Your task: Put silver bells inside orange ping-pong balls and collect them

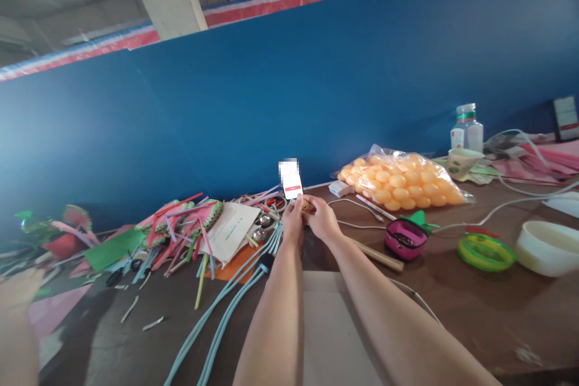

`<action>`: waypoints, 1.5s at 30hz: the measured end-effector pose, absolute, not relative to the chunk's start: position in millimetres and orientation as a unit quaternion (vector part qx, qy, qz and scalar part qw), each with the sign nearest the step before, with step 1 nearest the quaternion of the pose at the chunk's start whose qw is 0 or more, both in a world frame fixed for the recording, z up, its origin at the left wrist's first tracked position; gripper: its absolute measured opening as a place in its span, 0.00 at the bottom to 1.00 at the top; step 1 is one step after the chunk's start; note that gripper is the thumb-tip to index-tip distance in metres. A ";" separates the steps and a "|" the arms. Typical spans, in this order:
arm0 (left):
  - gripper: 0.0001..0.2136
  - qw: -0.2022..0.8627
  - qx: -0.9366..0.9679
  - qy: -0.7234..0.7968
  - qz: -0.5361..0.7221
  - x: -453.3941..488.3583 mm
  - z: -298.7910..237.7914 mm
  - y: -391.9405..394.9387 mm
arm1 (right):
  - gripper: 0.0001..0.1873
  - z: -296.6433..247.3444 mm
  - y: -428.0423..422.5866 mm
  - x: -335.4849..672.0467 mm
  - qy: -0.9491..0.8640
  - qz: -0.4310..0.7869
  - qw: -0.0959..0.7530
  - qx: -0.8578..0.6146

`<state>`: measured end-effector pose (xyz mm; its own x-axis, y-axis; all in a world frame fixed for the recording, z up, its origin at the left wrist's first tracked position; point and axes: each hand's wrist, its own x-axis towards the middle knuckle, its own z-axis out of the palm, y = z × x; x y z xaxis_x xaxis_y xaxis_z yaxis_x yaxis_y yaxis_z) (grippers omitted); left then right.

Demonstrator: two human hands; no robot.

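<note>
The person's two hands meet over the desk [474, 319], near its back edge. A phone [292, 182] with a lit white screen stands just beyond the fingers of the left hand [293, 223], its lower end at the fingertips. Its long axis runs close to upright, the top leaning slightly leftward, and the screen faces the person; a red bar crosses its lower part. The right hand [322, 218] is bent inward beside the left, fingers curled toward a small tan-brown item [307, 205] between the two. That item is mostly covered, so its direction cannot be told, nor can it be told whether either hand is pinching anything or only touching it.

A pale wooden stick [379, 256] lies right of the right forearm, its long axis slanting from beside the wrist toward the near right, blunt end outward. Light-blue cords [217, 319] run from near the left hand toward the near left. A bag of orange balls [402, 181] lies farther right.
</note>
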<state>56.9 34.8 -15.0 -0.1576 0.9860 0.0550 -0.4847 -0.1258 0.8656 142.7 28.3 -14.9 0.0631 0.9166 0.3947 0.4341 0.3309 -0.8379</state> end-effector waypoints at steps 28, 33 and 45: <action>0.22 0.607 0.325 0.209 0.695 54.1 -14.5 37.8 | 0.22 -23.5 33.6 138.8 -0.639 0.233 0.607 -0.410; 0.15 0.575 0.339 0.231 0.708 53.9 -15.3 36.9 | 0.23 -20.2 30.8 138.4 -0.649 0.208 0.601 -0.418; 0.19 0.570 0.333 0.253 0.707 55.4 -14.4 34.5 | 0.23 -15.8 27.1 139.1 -0.661 0.188 0.574 -0.444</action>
<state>55.4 34.5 -14.4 -0.1288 0.9748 0.1824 -0.6378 -0.2222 0.7374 139.1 27.1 -15.8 0.0544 0.8034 0.5930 0.3716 0.5350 -0.7588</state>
